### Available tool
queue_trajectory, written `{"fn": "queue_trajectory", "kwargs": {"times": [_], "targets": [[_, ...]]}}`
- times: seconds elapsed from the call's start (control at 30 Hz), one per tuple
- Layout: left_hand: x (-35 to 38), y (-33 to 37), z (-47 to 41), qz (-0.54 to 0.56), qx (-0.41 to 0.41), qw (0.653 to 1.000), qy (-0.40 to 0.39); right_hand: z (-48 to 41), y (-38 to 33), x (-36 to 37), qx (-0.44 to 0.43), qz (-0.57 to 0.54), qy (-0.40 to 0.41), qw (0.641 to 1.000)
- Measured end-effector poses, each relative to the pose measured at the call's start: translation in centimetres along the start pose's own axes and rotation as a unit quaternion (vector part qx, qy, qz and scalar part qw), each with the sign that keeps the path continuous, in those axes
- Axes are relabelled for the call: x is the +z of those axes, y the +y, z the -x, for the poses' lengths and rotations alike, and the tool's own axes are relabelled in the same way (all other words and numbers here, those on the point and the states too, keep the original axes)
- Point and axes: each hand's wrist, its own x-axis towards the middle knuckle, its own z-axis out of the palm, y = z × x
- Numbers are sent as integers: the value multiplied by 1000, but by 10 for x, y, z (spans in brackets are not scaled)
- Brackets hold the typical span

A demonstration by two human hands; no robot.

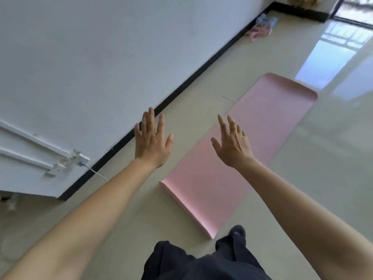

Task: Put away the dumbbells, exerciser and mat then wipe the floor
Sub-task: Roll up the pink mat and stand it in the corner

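A pink mat (268,122) lies unrolled flat on the pale floor, running from near my feet toward the far right, its two short ends curling up slightly. My left hand (151,141) is stretched forward above the floor left of the mat, fingers straight and spread, holding nothing. My right hand (232,143) hovers over the mat's middle, fingers straight, also empty. A small heap of pink and blue items (261,27) lies by the far wall; I cannot tell what they are.
A white wall (101,57) with a black skirting board (181,87) runs along the left. A white socket with a cable (80,160) sits low on the wall. My dark trousers and shoe (238,232) stand at the mat's near end. Glossy floor (323,158) spreads to the right.
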Motion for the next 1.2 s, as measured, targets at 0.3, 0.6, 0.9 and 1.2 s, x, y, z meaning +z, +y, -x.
{"fn": "queue_trajectory", "kwargs": {"times": [0.3, 0.6, 0.9, 1.2], "targets": [[112, -36, -34, -7, 272, 956, -107, 76, -15, 90, 270, 21, 34, 962], [317, -107, 41, 0, 322, 918, -231, 145, -75, 327, 336, -44, -158, 927], [586, -126, 130, -121, 340, 857, -369, 181, -34, 605, 378, -125, -235, 887], [775, -103, 127, -147, 407, 823, -369, 154, 50, 780, 354, -117, -269, 888]]}}
